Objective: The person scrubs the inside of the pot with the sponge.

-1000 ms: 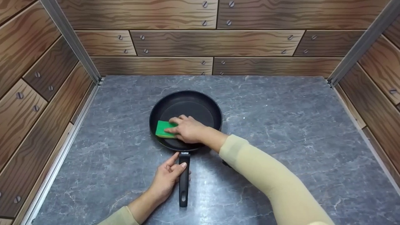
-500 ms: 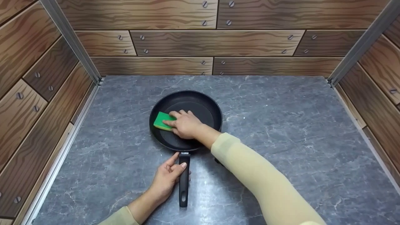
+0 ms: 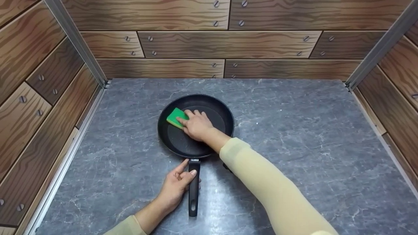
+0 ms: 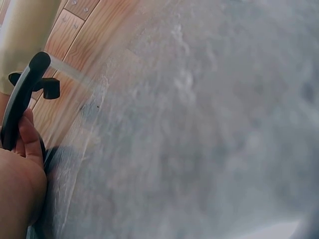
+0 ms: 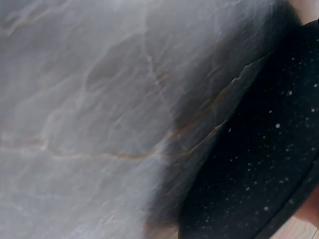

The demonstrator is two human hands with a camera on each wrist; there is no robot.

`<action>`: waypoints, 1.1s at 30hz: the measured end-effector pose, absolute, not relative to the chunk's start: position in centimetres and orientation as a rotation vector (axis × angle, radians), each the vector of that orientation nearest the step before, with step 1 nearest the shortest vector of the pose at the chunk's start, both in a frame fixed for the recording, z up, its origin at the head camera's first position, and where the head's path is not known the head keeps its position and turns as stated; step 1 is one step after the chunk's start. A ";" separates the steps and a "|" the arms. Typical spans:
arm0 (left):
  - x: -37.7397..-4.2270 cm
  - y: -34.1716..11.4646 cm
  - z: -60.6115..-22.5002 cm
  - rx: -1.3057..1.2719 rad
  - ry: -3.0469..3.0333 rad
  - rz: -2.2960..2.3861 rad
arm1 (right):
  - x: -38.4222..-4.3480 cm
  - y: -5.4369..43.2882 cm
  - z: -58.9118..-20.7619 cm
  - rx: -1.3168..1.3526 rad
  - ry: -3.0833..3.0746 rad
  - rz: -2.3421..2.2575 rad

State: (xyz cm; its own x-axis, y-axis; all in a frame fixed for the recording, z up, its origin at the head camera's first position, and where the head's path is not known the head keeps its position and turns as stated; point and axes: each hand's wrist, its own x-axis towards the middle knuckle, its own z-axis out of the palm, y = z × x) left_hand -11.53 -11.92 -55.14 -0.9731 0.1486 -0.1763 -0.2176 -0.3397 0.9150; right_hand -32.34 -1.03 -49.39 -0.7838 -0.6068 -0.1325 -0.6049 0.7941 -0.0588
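Observation:
A black frying pan (image 3: 183, 143) lies on the grey marbled tabletop, its handle (image 3: 193, 202) pointing toward me. My left hand (image 3: 173, 187) grips that handle near the pan, thumb on top and index finger stretched along the side. Inside the pan, toward its upper left, my right hand (image 3: 198, 127) holds a green-and-yellow sponge (image 3: 175, 115) against the surface, green side up. The left wrist view shows the dark handle (image 4: 19, 107) above the left hand (image 4: 20, 186). Only the pan's speckled outer side (image 5: 259, 149) fills the right part of the right wrist view.
The marbled tabletop (image 3: 294, 130) extends around the pan on all sides. Wood-patterned walls (image 3: 183, 44) stand at the back and both sides, with metal corner posts (image 3: 76, 42). A small black device (image 4: 51, 88) sits by the right sleeve.
My right hand has slid the sponge from the pan's lower left up toward its upper left, turning it somewhat. The left hand stays on the handle. The head view has shifted slightly.

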 end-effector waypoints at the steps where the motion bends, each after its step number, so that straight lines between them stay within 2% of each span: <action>1: -11.5 -11.9 -55.2 -0.090 1.650 2.403 | -32.4 -0.9 -49.4 -0.949 2.848 -0.019; 14: -11.5 -11.9 -55.3 -0.093 1.637 2.402 | -33.6 1.0 -49.5 -0.822 2.929 0.032; 33: -11.4 -11.8 -55.2 -0.085 1.624 2.417 | -33.8 4.7 -49.7 -0.809 3.004 0.122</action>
State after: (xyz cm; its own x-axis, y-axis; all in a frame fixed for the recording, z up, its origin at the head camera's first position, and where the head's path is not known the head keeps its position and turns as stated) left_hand -11.44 -11.79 -55.17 -0.9724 0.1554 -0.1740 -0.2198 -0.3608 0.9064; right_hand -33.82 4.66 -49.70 -0.8645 -0.5003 -0.0475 -0.5025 0.8619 0.0682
